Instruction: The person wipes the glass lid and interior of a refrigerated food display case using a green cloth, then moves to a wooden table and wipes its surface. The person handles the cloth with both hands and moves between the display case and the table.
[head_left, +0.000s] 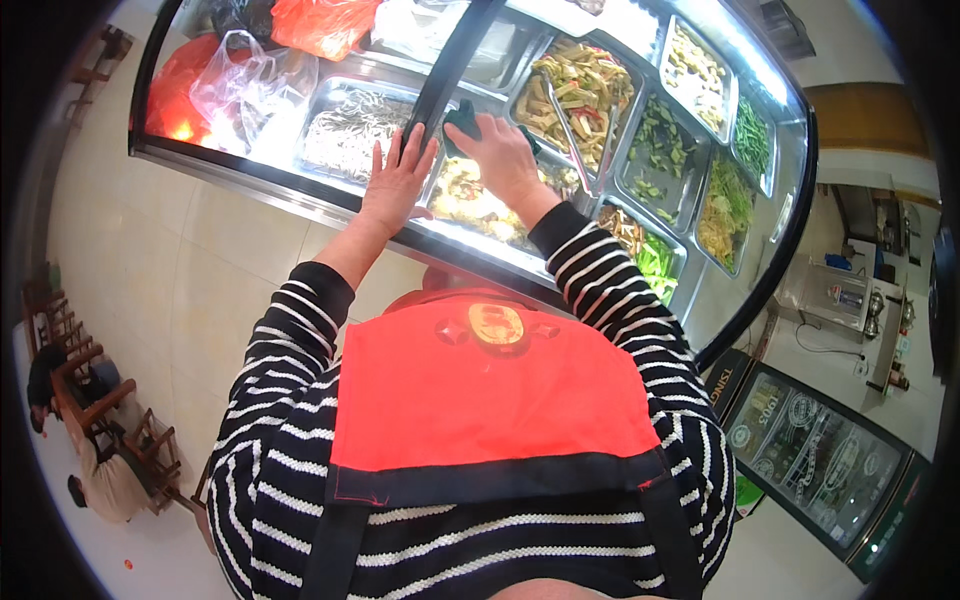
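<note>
My left hand point(398, 183) lies with its fingers spread against the black frame bar point(432, 95) of a glass-fronted food display case. To its right my right hand point(500, 160) presses a dark green cloth point(462, 122), its fingers bent over it; the cloth appears to be against the glass. Behind the hands, a metal tray of small pale strips point(350, 135) shows on the left. A tray of yellowish-white food point(475, 205) sits below the right hand, partly covered by it. Beyond it, metal tongs point(572, 130) rest across a tray of mixed sliced food point(610, 85).
More trays hold greens point(657, 262), shredded vegetables point(725, 215) and pale pieces point(693, 80). Plastic bags point(325, 25) fill the case's left end. A glass-door cooler point(825, 455) stands at lower right. Wooden chairs point(150, 450) and people are at far left.
</note>
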